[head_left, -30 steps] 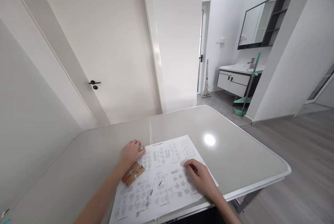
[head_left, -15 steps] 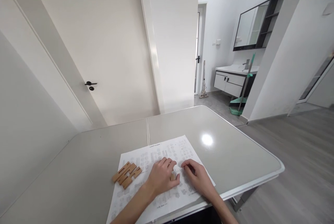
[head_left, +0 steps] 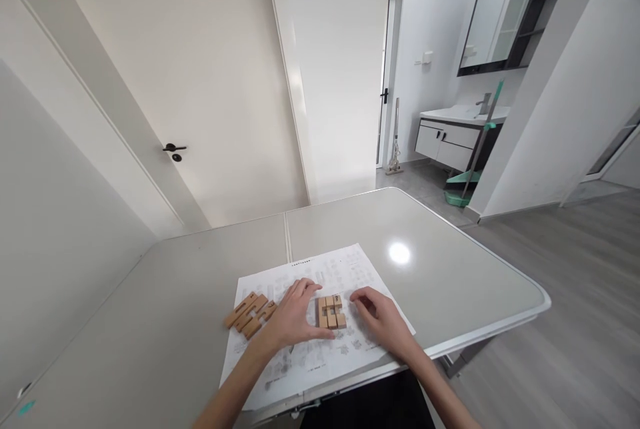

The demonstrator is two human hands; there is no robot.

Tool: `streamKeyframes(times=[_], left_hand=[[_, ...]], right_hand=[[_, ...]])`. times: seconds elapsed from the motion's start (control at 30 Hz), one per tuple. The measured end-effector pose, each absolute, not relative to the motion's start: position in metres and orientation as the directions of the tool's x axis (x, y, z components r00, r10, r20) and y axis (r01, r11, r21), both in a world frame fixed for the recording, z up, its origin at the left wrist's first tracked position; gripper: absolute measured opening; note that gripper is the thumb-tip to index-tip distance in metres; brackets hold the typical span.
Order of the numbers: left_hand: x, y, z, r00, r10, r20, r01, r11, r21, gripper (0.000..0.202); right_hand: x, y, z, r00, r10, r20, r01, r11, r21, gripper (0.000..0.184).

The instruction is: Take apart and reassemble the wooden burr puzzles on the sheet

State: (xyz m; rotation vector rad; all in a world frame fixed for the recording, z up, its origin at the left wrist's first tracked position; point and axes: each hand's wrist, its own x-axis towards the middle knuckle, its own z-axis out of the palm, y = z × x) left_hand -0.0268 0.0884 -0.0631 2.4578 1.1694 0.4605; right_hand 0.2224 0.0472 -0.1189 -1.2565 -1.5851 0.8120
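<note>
A printed instruction sheet [head_left: 345, 269] lies on the grey table [head_left: 440, 282]. On its middle sits a small cluster of notched wooden blocks [head_left: 331, 312]. My left hand [head_left: 295, 317] rests to the left of the cluster, fingers curved and spread, thumb touching its lower left edge. My right hand [head_left: 381, 323] lies on the sheet just right of the cluster, fingers bent toward it, holding nothing that I can see. A second group of wooden pieces [head_left: 249, 313] lies at the sheet's left edge, left of my left hand.
The table's rounded front right edge [head_left: 543, 305] drops to a wood floor. A white door with a black handle [head_left: 174, 148] stands behind the table. A washbasin cabinet [head_left: 450, 142], a mop and a green dustpan [head_left: 460, 192] are at the back right.
My left hand has drawn back to the left, uncovering the wooden block cluster in the middle of the sheet. My right hand stays in place. The view has tilted slightly.
</note>
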Motion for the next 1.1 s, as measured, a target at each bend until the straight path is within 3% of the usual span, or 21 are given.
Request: streamKeyframes(times=[0.2,0.33,0.5,0.63,0.8,0.93,1.1], left_hand=[[-0.032,0.083,-0.067,0.595,0.789,0.150,0.636,-0.577,0.512,0.062],[-0.034,0.076,-0.065,0.526,0.841,0.128,0.632,-0.487,0.603,0.061],[-0.043,0.061,-0.062,0.448,0.892,0.060,0.623,-0.360,0.694,0.063],[-0.047,0.058,-0.054,0.432,0.901,0.049,0.632,-0.341,0.696,0.066],[-0.042,0.056,-0.039,0.436,0.899,0.029,0.595,-0.313,0.740,0.067],[-0.030,0.049,-0.028,0.436,0.899,0.032,0.529,-0.285,0.800,0.068],[-0.020,0.043,-0.014,0.459,0.888,0.032,0.468,-0.272,0.841,0.064]], right_hand=[[0.217,0.036,-0.106,-0.231,0.916,0.330,0.461,0.401,-0.792,0.024],[0.211,0.035,-0.108,-0.293,0.894,0.340,0.550,0.448,-0.705,0.028],[0.206,0.036,-0.107,-0.306,0.892,0.334,0.638,0.452,-0.623,0.015],[0.215,0.033,-0.098,-0.241,0.938,0.251,0.558,0.345,-0.755,0.009],[0.224,0.021,-0.078,-0.142,0.978,0.153,0.253,0.185,-0.950,0.024],[0.215,0.010,-0.053,-0.233,0.963,0.135,0.138,0.170,-0.976,0.033],[0.203,0.009,-0.034,-0.337,0.922,0.192,0.096,0.236,-0.967,0.030]])
